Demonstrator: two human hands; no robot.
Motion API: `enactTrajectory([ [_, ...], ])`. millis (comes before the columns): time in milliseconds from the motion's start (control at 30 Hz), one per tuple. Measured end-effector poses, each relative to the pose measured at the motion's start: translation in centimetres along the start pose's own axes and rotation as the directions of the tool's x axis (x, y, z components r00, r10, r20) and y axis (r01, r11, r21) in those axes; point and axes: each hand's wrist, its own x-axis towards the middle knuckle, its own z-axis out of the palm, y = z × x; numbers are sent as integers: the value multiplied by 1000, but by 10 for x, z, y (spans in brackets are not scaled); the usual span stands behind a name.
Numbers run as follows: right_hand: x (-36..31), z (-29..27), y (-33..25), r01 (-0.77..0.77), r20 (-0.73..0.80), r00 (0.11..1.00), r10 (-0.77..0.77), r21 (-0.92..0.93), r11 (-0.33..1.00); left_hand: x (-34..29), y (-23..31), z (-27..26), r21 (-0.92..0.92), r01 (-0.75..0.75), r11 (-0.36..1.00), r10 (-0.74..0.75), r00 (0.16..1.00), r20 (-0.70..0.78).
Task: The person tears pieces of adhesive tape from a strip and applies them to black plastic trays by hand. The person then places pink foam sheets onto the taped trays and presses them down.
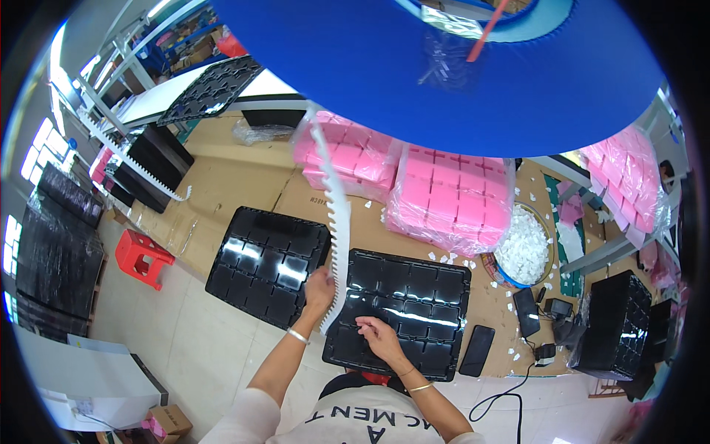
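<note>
A long white strip with a toothed edge [339,222] hangs from the big blue reel [473,96] overhead. My left hand [319,290] is closed at the strip's toothed side, beside the right edge of a glossy black moulded tray [259,259]. A second black tray [414,296] with rows of pockets lies in front of me, its left part behind the strip. Over this tray's near left part, my right hand [381,340] has its fingers drawn together, fingertips close to the surface. Whatever sits between those fingertips is too small to make out.
Pink foam blocks [451,192] in clear film stand behind the trays. A round tub of white scraps [522,248] is to their right. A phone [477,351], cables, an adapter [558,308] and stacked black trays [614,325] lie farther right. A red stool [143,257] stands left.
</note>
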Motion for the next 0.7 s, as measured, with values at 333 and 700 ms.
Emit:
enactTrajectory([
  [333,-22,-10,-61,-280,328,932,155,379,882,-154,53,-163,-34,-121,992,115,983,-141],
  [700,-38,-5,-28,-254,288,946,147,382,888,-197,90,-54,-213,-77,974,176,849,499],
])
